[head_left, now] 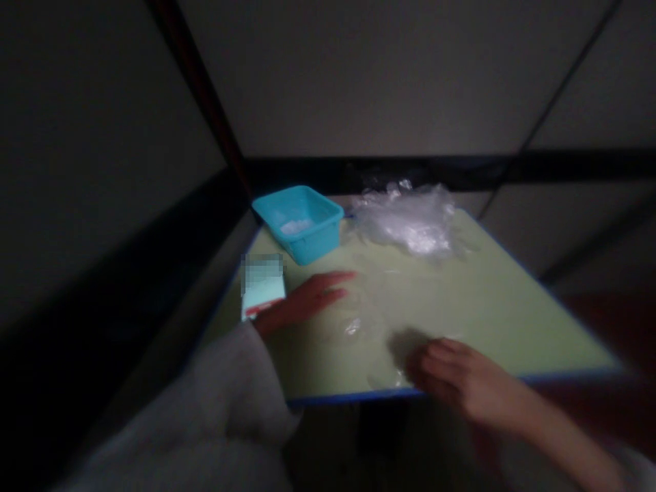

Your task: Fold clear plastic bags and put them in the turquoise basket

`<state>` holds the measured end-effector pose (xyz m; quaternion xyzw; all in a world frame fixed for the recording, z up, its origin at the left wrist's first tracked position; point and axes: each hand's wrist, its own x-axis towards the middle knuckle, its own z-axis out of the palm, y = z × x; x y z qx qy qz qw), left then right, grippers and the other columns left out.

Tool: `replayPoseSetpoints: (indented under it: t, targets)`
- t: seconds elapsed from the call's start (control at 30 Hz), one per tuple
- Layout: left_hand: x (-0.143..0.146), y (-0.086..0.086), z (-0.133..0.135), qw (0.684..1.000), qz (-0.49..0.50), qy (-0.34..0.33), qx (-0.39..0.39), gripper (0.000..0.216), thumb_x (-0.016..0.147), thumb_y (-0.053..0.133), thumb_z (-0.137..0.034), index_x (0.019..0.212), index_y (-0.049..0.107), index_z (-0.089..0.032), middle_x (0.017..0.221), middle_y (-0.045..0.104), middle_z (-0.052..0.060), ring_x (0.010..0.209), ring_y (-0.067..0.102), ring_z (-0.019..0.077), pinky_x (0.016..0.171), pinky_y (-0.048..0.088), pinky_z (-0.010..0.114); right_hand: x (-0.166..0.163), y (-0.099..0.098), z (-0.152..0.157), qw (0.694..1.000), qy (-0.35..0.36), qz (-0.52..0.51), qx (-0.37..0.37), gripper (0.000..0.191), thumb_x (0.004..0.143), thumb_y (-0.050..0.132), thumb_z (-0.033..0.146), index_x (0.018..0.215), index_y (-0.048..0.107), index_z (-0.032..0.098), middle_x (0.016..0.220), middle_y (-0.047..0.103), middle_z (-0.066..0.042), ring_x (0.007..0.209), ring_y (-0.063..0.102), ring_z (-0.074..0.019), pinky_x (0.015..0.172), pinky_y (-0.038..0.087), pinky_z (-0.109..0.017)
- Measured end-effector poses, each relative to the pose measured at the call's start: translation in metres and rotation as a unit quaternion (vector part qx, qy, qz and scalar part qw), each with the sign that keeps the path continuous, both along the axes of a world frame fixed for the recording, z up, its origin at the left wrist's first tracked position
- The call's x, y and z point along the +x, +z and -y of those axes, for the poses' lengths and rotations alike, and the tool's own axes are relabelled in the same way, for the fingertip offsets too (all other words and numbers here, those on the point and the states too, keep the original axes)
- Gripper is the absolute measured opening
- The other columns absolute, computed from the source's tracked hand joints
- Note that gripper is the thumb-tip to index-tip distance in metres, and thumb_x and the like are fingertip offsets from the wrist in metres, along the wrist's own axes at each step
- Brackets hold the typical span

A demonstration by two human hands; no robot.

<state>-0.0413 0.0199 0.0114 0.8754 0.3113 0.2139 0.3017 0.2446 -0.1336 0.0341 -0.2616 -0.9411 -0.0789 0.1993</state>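
A clear plastic bag (353,321), hard to make out against the pale table, lies flat between my hands. My left hand (318,297) reaches over its left side with fingers stretched out and apart, holding nothing. Close to the table's front edge, my right hand (456,376) has its fingers curled together near the bag's lower right part. Blur and shadow hide its fingertips, so I cannot tell what they grip.
The table (523,321) is pale yellow-green with a blue edge. At the back left stands a turquoise basket (318,242) with something whitish inside. A heap of crumpled clear plastic (410,219) lies at the back. A white-and-red box (264,290) is beside my left wrist.
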Motion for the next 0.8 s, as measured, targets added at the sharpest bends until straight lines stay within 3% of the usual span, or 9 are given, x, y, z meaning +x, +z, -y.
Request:
replayPoseSetpoints:
  t: [0.23, 0.63, 0.8]
  targets:
    - [0.005, 0.007, 0.005, 0.999, 0.027, 0.031, -0.013, 0.037, 0.093, 0.046, -0.038, 0.125, 0.056, -0.023, 0.134, 0.055, 0.004, 0.127, 0.048, 0.0227, 0.112, 0.033, 0.041, -0.01, -0.003, -0.005, 0.997, 0.037, 0.07, -0.023, 0.021, 0.089, 0.055, 0.017, 0.069, 0.062, 0.019, 0.071, 0.062, -0.002, 0.07, 0.053, -0.017, 0.063, 0.039, -0.032]
    - [0.012, 0.009, 0.005, 0.998, 0.047, 0.02, -0.028, 0.034, 0.092, 0.048, -0.038, 0.118, 0.061, -0.02, 0.127, 0.061, 0.005, 0.121, 0.053, 0.0215, 0.109, 0.037, 0.039, -0.015, -0.003, -0.013, 0.995, 0.051, 0.088, 0.001, 0.021, 0.088, 0.057, 0.018, 0.067, 0.059, 0.019, 0.067, 0.06, -0.001, 0.066, 0.052, -0.0169, 0.06, 0.036, -0.033]
    - [0.014, 0.011, 0.006, 0.998, 0.044, 0.022, -0.04, 0.034, 0.091, 0.049, -0.038, 0.118, 0.061, -0.021, 0.128, 0.06, 0.006, 0.121, 0.053, 0.022, 0.109, 0.036, 0.039, -0.014, 0.004, -0.015, 0.994, 0.039, 0.09, -0.043, 0.018, 0.092, 0.049, 0.016, 0.076, 0.057, 0.018, 0.076, 0.063, -0.003, 0.072, 0.055, -0.0181, 0.064, 0.039, -0.033]
